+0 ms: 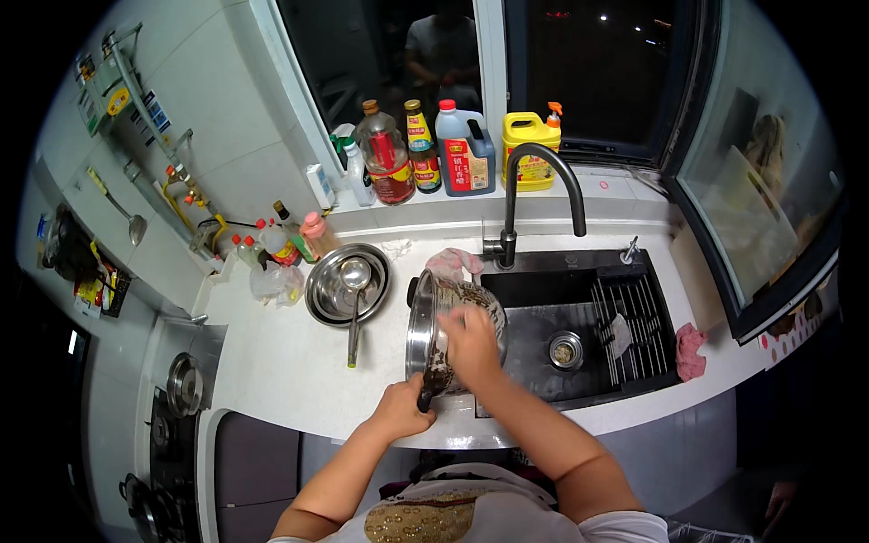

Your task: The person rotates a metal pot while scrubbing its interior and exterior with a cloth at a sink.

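A steel pot (427, 317) is tipped on its side at the left edge of the dark sink (579, 317), its dirty inside facing right. My left hand (405, 409) grips the pot's black handle at the counter's front edge. My right hand (471, 344) is pressed against the pot's inside, fingers closed; whether it holds a scrubber is hidden.
A steel bowl with a ladle (348, 285) sits left of the pot. A black tap (543, 181) rises behind the sink, with a pink cloth (453, 262) beside it. Bottles (425, 149) line the window sill. A stove (176, 398) lies at the left; a rack (629, 312) sits in the sink.
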### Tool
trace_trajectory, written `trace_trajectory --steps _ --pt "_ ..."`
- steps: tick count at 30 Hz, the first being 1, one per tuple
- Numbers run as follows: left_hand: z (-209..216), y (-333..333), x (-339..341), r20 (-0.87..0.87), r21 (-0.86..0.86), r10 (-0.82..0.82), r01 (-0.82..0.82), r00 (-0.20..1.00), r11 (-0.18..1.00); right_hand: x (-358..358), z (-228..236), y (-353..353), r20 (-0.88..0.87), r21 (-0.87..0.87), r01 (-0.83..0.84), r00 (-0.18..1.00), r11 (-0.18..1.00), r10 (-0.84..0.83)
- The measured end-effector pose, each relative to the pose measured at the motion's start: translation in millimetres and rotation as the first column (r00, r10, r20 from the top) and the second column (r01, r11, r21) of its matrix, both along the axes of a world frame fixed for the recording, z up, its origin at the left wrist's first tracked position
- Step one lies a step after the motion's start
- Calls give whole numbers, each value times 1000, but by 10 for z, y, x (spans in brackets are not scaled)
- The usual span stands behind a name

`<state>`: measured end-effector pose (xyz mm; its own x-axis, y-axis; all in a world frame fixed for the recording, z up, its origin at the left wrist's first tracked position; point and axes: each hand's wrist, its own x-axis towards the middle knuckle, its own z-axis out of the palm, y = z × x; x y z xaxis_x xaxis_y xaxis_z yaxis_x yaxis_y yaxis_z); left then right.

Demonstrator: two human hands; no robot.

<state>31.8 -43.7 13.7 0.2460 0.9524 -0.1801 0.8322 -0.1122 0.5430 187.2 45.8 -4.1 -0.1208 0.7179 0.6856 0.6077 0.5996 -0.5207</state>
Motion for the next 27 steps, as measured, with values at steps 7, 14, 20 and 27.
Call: trace_trajectory --steps 7,14,20,27 --pt "61 -16 111 -39 16 -31 32 999 999 123 133 498 34 -310 45 999 950 -36" --pt "-128 -33 -11 11 37 21 -21 1000 999 63 36 -100 -40 -104 15 999 995 -19" --pt "-23 -13 76 -4 12 -25 25 1000 1000 260 7 747 -10 -423 150 985 894 -170" --pt "-81 -76 78 2 19 15 -15 1000 1000 305 -220 -449 -32 3 102 994 995 -101"
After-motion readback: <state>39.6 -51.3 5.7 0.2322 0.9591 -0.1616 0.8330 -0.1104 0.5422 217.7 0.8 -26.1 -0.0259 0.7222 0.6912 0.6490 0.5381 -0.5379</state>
